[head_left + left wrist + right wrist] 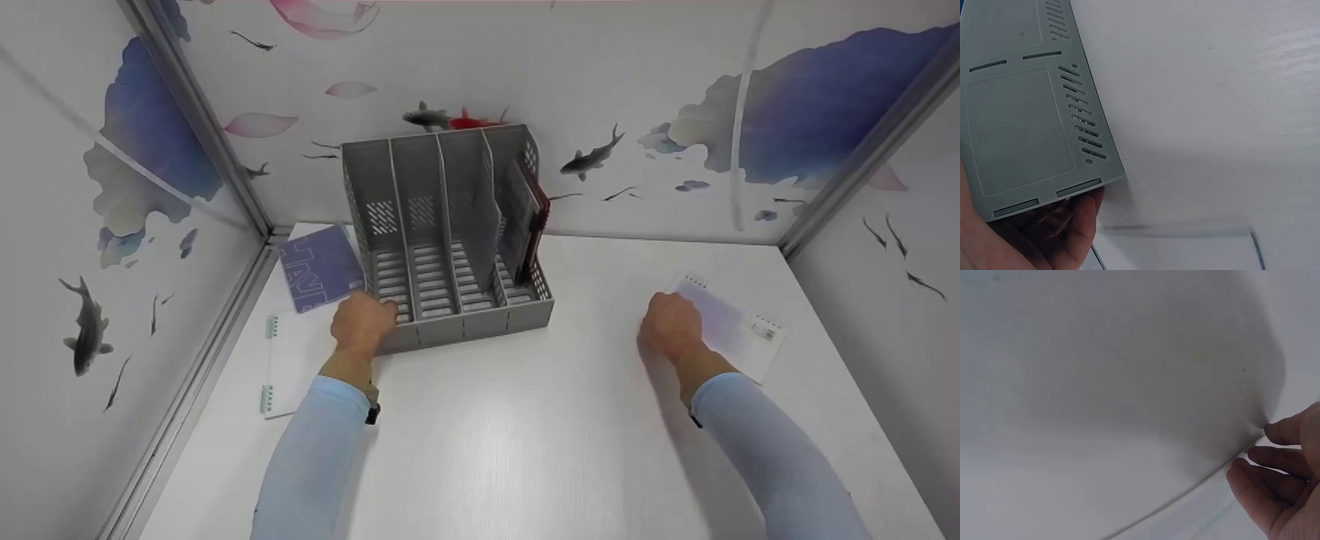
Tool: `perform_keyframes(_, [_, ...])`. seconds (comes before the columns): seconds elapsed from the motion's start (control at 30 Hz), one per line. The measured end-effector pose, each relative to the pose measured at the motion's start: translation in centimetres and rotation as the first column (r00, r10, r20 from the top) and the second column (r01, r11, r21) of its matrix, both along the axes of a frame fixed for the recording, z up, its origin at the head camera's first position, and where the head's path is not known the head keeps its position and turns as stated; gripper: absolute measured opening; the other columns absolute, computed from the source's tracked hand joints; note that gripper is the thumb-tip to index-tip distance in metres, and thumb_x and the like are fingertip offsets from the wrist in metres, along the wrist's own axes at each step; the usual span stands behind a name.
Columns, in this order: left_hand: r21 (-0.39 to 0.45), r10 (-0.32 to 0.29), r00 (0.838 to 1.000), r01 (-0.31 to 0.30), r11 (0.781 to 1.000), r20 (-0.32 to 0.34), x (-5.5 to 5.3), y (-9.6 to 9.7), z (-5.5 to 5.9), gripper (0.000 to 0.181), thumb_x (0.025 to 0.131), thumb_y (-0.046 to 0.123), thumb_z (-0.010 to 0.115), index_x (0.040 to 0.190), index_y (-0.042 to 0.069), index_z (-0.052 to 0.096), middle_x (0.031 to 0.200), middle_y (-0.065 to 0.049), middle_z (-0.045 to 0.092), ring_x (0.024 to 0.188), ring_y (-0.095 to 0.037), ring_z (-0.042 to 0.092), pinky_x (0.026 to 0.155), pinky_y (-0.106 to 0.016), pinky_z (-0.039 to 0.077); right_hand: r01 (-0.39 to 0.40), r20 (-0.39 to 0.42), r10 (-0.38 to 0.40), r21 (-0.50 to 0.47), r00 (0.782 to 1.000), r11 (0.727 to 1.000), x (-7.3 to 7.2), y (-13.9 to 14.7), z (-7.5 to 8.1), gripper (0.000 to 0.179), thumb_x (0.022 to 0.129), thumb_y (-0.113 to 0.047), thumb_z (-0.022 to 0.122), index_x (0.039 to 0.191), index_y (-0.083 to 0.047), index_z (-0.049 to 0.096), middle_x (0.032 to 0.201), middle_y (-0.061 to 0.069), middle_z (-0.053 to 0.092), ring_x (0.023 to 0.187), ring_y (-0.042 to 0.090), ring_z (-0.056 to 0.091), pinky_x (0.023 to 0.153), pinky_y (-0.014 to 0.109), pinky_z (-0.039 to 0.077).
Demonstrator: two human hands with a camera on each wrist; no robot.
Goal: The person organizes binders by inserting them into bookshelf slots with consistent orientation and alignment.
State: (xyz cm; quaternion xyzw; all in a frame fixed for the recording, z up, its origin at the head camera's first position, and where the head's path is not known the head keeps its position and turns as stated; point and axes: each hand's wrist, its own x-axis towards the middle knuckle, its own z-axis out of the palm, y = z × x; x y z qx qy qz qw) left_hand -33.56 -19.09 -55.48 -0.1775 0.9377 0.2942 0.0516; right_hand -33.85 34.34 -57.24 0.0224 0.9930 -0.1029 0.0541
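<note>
My left hand (pixel 362 321) grips the front left corner of a grey desktop file organizer (pixel 486 324) with upright compartments. In the left wrist view, the fingers (pixel 1081 230) curl round the end of the organizer's slotted wall (pixel 1022 129). A white and purple spiral notebook (pixel 724 319) lies flat at the right. My right hand (pixel 671 324) pinches its left edge, the thumb and fingers (pixel 1252 489) at the cover's rim. Inside the organizer, a dark red-edged notebook (pixel 536 225) stands in the rightmost compartment, and a grey one (pixel 484 232) leans beside the divider.
On the left of the white table (pixel 480 442) lie a blue-purple notebook (pixel 321 266) and a white notebook with green spiral binding (pixel 289 360). Printed wall panels (pixel 645 90) enclose the back and both sides.
</note>
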Motion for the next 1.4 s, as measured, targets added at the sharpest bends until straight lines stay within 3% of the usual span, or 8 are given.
perform_keyframes(0.3, [-0.007,0.004,1.000,-0.004,1.000,0.010,0.0,-0.3,0.0,0.047,0.103,0.041,0.059,0.113,0.001,0.080,0.111,-0.020,0.083,0.089,-0.030,0.073,0.068,-0.045,0.055,-0.042,-0.061,0.042,-0.002,0.997,0.999,-0.1,-1.4,-0.4,0.026,0.106,-0.006,0.053,0.109,0.012,0.072,0.094,0.027,0.075,0.076,0.035,0.065,0.082,0.060,0.064])
perform_keyframes(0.57, [0.008,0.004,1.000,-0.004,1.000,0.005,0.2,0.0,0.0,0.043,0.104,0.038,0.059,0.113,0.001,0.080,0.108,-0.018,0.081,0.084,-0.027,0.069,0.065,-0.042,0.052,-0.013,0.070,0.015,-0.020,0.997,1.000,-1.2,0.0,1.8,0.036,0.105,-0.026,0.068,0.106,0.009,0.074,0.089,0.019,0.074,0.076,0.030,0.064,0.065,0.046,0.056])
perform_keyframes(0.73, [0.009,0.003,1.000,-0.003,1.000,-0.002,0.3,0.3,0.3,0.043,0.104,0.039,0.059,0.110,0.002,0.080,0.105,-0.017,0.081,0.083,-0.027,0.068,0.065,-0.041,0.051,0.019,0.152,-0.008,-0.068,0.988,0.998,-1.8,3.3,4.3,0.052,0.103,-0.040,0.072,0.115,0.011,0.077,0.116,0.032,0.080,0.100,0.045,0.075,0.084,0.058,0.062])
perform_keyframes(0.83, [0.010,0.004,1.000,-0.004,1.000,-0.004,0.3,0.3,0.3,0.042,0.104,0.039,0.059,0.109,0.002,0.080,0.105,-0.017,0.081,0.084,-0.028,0.069,0.066,-0.042,0.052,0.036,0.189,-0.020,-0.083,0.982,0.996,-1.8,5.5,5.5,0.057,0.102,-0.040,0.073,0.126,0.011,0.075,0.131,0.035,0.076,0.117,0.053,0.072,0.097,0.065,0.059])
perform_keyframes(1.0, [0.011,0.008,1.000,-0.007,1.000,-0.011,0.3,0.2,0.5,0.042,0.103,0.038,0.059,0.110,0.002,0.080,0.108,-0.018,0.082,0.087,-0.029,0.070,0.070,-0.045,0.054,0.053,0.211,-0.032,-0.094,0.977,0.994,-1.2,8.4,6.2,0.071,0.101,-0.039,0.073,0.140,0.019,0.061,0.141,0.043,0.065,0.126,0.060,0.064,0.108,0.070,0.054])
perform_keyframes(1.17, [0.013,0.008,1.000,-0.008,1.000,-0.001,0.2,0.3,0.4,0.041,0.103,0.039,0.059,0.109,0.004,0.080,0.107,-0.017,0.082,0.086,-0.028,0.069,0.067,-0.043,0.052,0.079,0.228,-0.054,-0.106,0.972,0.991,-0.2,10.6,5.5,0.089,0.100,-0.041,0.075,0.152,0.024,0.044,0.151,0.050,0.051,0.136,0.068,0.054,0.117,0.074,0.047])
perform_keyframes(1.27, [0.012,0.005,1.000,-0.005,1.000,0.004,0.2,0.2,0.3,0.043,0.103,0.039,0.059,0.113,0.003,0.080,0.110,-0.018,0.082,0.088,-0.028,0.070,0.069,-0.043,0.054,0.092,0.279,-0.059,-0.107,0.958,0.990,0.2,11.8,4.1,0.106,0.098,-0.047,0.078,0.161,0.024,0.029,0.158,0.052,0.040,0.145,0.071,0.043,0.123,0.076,0.040])
perform_keyframes(1.4, [0.015,0.008,1.000,-0.008,1.000,0.004,0.2,0.1,0.3,0.040,0.103,0.038,0.059,0.108,0.004,0.080,0.103,-0.015,0.080,0.083,-0.027,0.069,0.067,-0.043,0.054,0.061,0.320,-0.027,-0.094,0.947,0.994,0.3,12.6,2.6,0.113,0.099,-0.053,0.076,0.161,0.026,0.023,0.158,0.054,0.038,0.145,0.073,0.040,0.124,0.078,0.039])
